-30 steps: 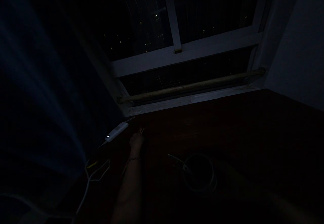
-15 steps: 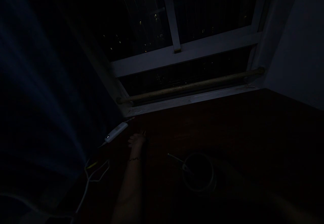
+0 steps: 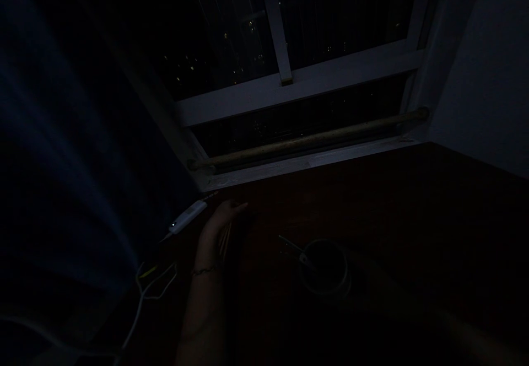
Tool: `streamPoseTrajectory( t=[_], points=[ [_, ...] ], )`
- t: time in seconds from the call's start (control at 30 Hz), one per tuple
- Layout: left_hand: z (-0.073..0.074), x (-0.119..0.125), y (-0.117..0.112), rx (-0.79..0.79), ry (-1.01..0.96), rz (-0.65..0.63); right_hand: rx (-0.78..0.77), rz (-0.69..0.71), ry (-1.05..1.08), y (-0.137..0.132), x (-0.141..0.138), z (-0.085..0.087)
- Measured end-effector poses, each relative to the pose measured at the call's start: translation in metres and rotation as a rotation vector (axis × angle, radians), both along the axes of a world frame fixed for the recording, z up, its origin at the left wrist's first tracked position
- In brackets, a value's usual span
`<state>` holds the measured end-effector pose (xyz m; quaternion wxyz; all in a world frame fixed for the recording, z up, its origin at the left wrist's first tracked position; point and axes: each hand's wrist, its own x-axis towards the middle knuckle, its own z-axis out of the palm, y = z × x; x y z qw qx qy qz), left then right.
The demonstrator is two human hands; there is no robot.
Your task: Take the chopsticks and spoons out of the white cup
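Observation:
The scene is very dark. My left hand (image 3: 226, 211) is low over the dark red-brown wooden surface (image 3: 306, 200), bent at the wrist, with a thin bracelet on the forearm. Several thin pale sticks (image 3: 225, 239) run from under its palm back toward the wrist; the fingers appear closed on them. To the right stands a round cup (image 3: 347, 286), slightly tilted, with slender shiny implements (image 3: 305, 259) leaning out over its left rim. My right hand (image 3: 361, 272) is at the cup's right side, apparently wrapped round it; its fingers are mostly lost in shadow.
A white power strip (image 3: 188, 217) with a small light lies left of my left hand. White cables (image 3: 140, 311) and a yellow strip (image 3: 147, 272) are nearer. A blue curtain (image 3: 74, 134) hangs left; a window with a rail (image 3: 306, 139) is behind, a wall (image 3: 487, 90) right.
My left hand has turned over at the wrist; the sticks now point back toward me instead of away. The cup has shifted slightly away from me, and its implements lean differently.

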<state>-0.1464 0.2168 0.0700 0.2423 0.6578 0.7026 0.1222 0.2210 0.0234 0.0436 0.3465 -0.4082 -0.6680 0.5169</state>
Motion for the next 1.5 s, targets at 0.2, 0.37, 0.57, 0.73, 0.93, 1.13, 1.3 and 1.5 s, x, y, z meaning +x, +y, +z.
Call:
streamPoseTrajectory(
  t=[0.2,0.37,0.57,0.73,0.93,1.13,1.3,1.5],
  points=[
    [0.063,0.078,-0.078,-0.117,-0.386,-0.495,0.002,-0.102,0.038,0.004,-0.007,-0.005],
    [0.061,0.105,-0.098,-0.147,-0.524,-0.570,-0.004,-0.114,0.067,0.005,-0.010,-0.006],
    [0.069,0.099,-0.096,0.250,-0.340,-0.694,0.007,-0.124,0.088,0.005,-0.013,-0.001],
    [0.069,0.100,-0.097,0.354,-0.311,-0.710,-0.004,-0.148,0.076,0.004,-0.014,0.000],
    [0.067,0.104,-0.096,0.384,-0.313,-0.711,0.004,-0.138,0.078,0.002,-0.011,0.001],
    [0.070,0.111,-0.102,0.473,-0.291,-0.812,0.014,-0.151,0.084,0.004,-0.016,0.001],
    [0.074,0.118,-0.114,0.556,-0.236,-0.826,0.018,-0.127,0.089,0.003,-0.015,0.002],
    [0.076,0.118,-0.125,0.638,-0.275,-0.744,0.016,-0.120,0.076,0.003,-0.011,-0.002]
  ],
)
